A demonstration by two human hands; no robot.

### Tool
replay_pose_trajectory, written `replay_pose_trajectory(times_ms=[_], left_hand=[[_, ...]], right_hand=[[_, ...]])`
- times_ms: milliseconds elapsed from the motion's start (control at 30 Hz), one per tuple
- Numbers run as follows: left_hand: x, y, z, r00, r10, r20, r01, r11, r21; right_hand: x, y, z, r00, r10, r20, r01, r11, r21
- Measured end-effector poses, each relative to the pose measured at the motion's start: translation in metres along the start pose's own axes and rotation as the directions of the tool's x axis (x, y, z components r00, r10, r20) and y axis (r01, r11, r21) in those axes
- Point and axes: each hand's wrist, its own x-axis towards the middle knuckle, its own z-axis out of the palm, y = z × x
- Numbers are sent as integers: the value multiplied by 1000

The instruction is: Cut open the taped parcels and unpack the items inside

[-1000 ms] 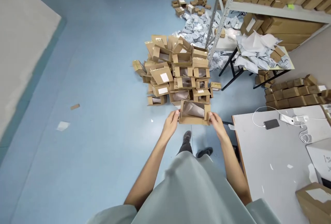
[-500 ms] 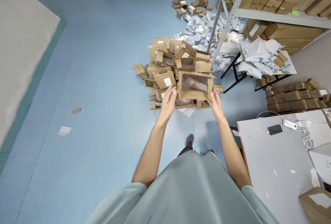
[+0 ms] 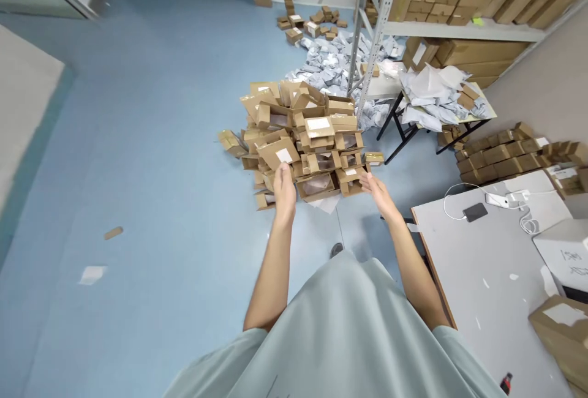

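At the bottom of my feed hangs the wearer's pale green shirt [image 3: 331, 330], with a bare forearm rising on either side. Just below the centre I have the left hand [image 3: 285, 193], fingers pressed together and pointing up the frame, pinching nothing that I can make out. Right of centre the right hand [image 3: 380, 195] is held straight out, its fingers lightly parted and aimed up and left. Whether either hand touches cardboard, I can't tell from here.

The left fingertips overlap a tilted flap [image 3: 277, 152] in the view, its long edges climbing to the right. By the right fingertips sits a small open carton [image 3: 356, 188]. Farther off, at the centre of the frame and between the hands, the labelled carton [image 3: 319, 130] lies on the heap of boxes [image 3: 337, 106], label up, long axis running left to right, one long side towards me. (The open carton with pale lining [image 3: 316, 186], lower in the heap, points the same way.)

At right the pale desk [image 3: 452, 257] bears a phone [image 3: 475, 212]. Beyond, at upper right, bags cover a small table [image 3: 487, 110] near the metal shelf [image 3: 459, 30]; more grey bags [image 3: 327, 62] lie on the floor at top centre.
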Motion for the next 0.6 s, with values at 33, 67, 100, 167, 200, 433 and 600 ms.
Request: replay_pose_trajectory(times_ms=[33,67,100,167,200,433,600], left_hand=[[-9,-1,9,999,-48,9,47,999,9],[-18,-2,18,995,-94,27,93,995,17],[-28,-3,28,990,-126,58,124,992,32],[-47,-4,48,975,-151,161,141,987,71],[-58,-5,59,963,-157,221,140,986,91],[-138,-11,155,731,-149,665,26,981,192],[-219,-18,223,403,-131,906,-82,980,179]], right_hand=[[-8,3,-4,1000,11,-6,-11,1000,-1],[-16,6,-9,1000,21,-13,-21,1000,1],[-25,9,-14,999,31,-23,-31,1000,6],[-46,17,-25,997,51,-55,-50,998,24],[-57,22,-31,995,60,-78,-58,998,33],[-149,70,-90,920,122,-372,-77,988,133],[-240,111,-138,690,176,-702,-1,970,242]])
